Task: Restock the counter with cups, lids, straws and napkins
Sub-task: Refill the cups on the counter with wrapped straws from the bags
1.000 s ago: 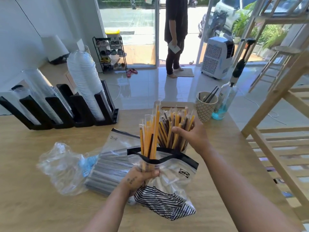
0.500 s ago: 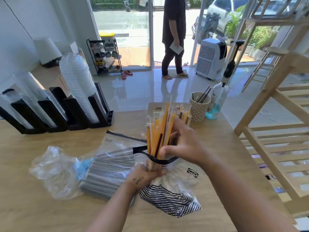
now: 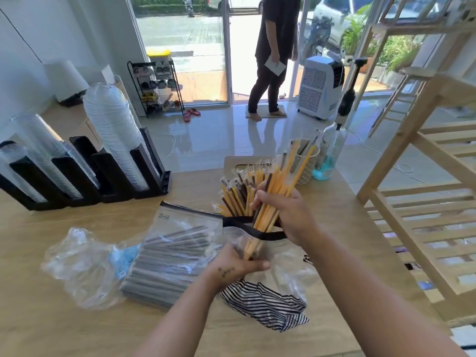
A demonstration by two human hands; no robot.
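In the last second my right hand (image 3: 280, 212) has left the standing straws (image 3: 235, 194) at the back of the bench (image 3: 77, 331) and closed round a fresh bunch of yellow straws (image 3: 284, 176). That bunch now leans half out of the zip bag (image 3: 270, 300) while my left hand (image 3: 237, 264) grips the bag's lower part from outside, so I judge the straw restock midway, with this bunch ready to join the others. The holder is hidden behind straws and hand, and I cannot tell whether my left hand pinches the straw ends through the plastic or only the bag.
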